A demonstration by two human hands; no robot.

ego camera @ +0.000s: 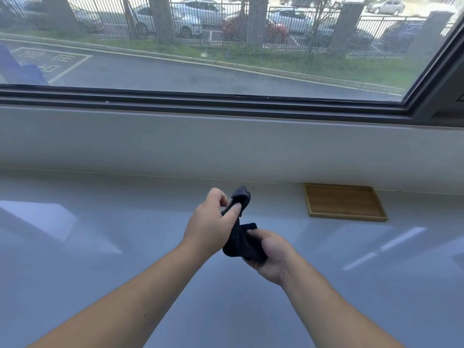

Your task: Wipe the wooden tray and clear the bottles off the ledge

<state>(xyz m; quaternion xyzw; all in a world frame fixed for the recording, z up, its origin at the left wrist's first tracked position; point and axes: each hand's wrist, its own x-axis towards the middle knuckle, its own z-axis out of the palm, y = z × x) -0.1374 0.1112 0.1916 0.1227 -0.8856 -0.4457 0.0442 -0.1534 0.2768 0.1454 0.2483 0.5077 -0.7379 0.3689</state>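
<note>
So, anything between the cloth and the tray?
No. Head view shows bare ledge between the cloth and the tray.

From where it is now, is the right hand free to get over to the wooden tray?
Probably yes: the right hand shares the dark cloth with the left hand, and bare ledge lies between it and the empty tray.
</note>
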